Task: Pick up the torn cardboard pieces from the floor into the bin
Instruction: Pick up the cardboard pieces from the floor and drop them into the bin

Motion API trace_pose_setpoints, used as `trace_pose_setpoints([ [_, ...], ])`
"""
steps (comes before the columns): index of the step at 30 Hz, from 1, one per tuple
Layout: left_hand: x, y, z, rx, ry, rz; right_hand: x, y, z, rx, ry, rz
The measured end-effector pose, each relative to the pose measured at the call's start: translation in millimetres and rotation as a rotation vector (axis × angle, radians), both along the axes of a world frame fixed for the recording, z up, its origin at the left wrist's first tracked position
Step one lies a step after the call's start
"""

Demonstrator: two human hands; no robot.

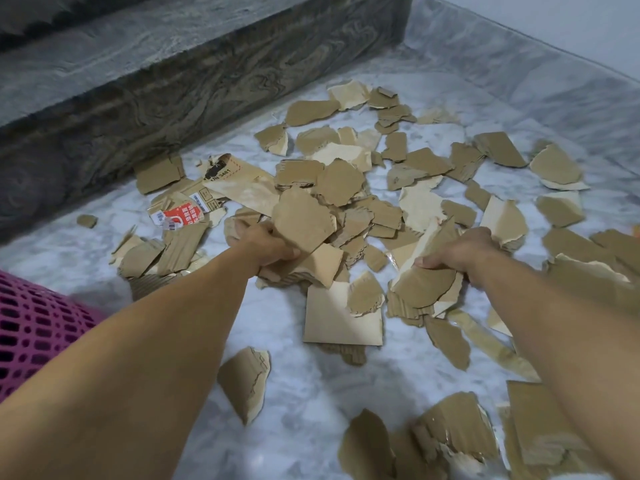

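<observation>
Several torn brown cardboard pieces (346, 181) lie scattered over the marble floor (298, 393). My left hand (266, 244) grips a bundle of cardboard pieces (304, 233) near the middle of the heap. My right hand (460, 251) grips another stack of cardboard pieces (422, 289) to the right. A pink mesh bin (31, 327) shows at the left edge, partly hidden behind my left forearm.
A dark stone step (173, 81) runs along the far left. A white wall (588, 26) with a marble skirting closes the far right. A piece with a red label (180, 216) lies near the step. Loose pieces (246, 382) lie close to me.
</observation>
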State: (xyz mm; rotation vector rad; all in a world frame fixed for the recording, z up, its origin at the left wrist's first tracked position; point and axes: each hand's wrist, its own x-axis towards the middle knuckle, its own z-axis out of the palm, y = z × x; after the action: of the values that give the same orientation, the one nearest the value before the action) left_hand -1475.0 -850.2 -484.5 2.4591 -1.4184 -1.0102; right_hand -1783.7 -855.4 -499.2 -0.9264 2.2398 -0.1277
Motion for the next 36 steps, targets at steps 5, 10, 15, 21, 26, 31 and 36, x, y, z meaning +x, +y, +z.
trace_pose_setpoints([
  [5, -9.6, -5.4, 6.8, -0.009, 0.066, -0.002, 6.3, 7.4, 1.7, -0.08, -0.06, 0.003],
  [10, -38.9, 7.6, 10.4, 0.004, 0.211, -0.051, 32.0, 22.3, 6.7, -0.161, -0.197, 0.109],
  [15, -63.1, 33.4, 13.4, 0.022, 0.241, -0.082, 53.0, 44.2, 9.8, -0.162, -0.337, 0.132],
  [21, -56.7, 61.3, 16.6, -0.013, 0.395, 0.003, 58.3, 55.1, 28.2, -0.109, -0.529, 0.076],
  [26, -35.7, 83.8, 38.5, -0.022, 0.483, 0.123, 63.9, 66.4, 34.8, -0.214, -0.37, 0.087],
  [31, 2.9, 93.8, 82.9, -0.051, 0.431, 0.14, 63.5, 75.6, 66.5, -0.253, -0.327, 0.137],
  [36, 37.3, 103.4, 143.7, -0.114, 0.31, 0.09, 84.3, 78.0, 125.9, -0.328, -0.29, 0.22],
])
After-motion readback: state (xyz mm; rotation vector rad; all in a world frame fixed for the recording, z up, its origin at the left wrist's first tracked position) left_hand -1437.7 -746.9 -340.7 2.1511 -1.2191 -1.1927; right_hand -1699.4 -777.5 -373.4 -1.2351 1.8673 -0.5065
